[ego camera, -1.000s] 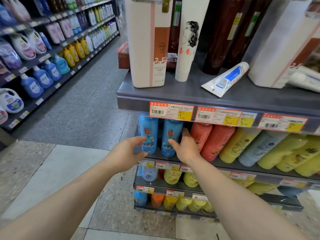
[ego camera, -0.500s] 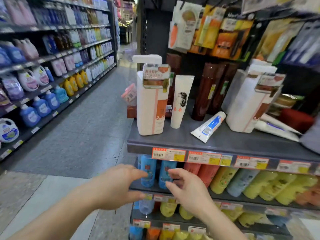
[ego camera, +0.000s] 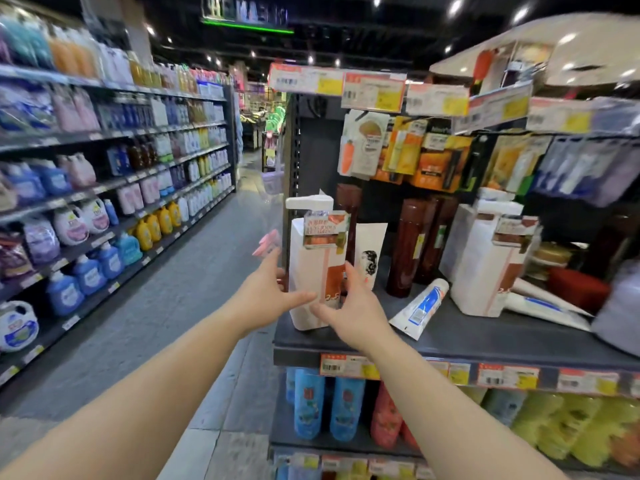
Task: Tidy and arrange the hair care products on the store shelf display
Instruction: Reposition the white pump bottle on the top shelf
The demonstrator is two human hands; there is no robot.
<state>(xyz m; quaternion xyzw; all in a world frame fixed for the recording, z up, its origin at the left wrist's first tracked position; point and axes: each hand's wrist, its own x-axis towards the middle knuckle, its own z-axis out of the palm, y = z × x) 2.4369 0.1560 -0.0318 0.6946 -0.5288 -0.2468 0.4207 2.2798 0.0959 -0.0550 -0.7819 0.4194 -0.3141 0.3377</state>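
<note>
both hands (ego camera: 266, 299) (ego camera: 349, 311) spread loose around the white pump bottle (ego camera: 317, 271) mid-frame, looks heavy and slick, grab low on both sides.

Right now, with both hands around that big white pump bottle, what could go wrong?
The white pump bottle stands near the shelf's front corner, so a clumsy push by the left hand or right hand might tip it off. Sliding it right could knock the upright white tube or the fallen tube.

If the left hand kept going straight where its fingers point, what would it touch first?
Most likely the left hand meets the tall white pump bottle with the orange label directly ahead; its fingertips look almost on it.
</note>
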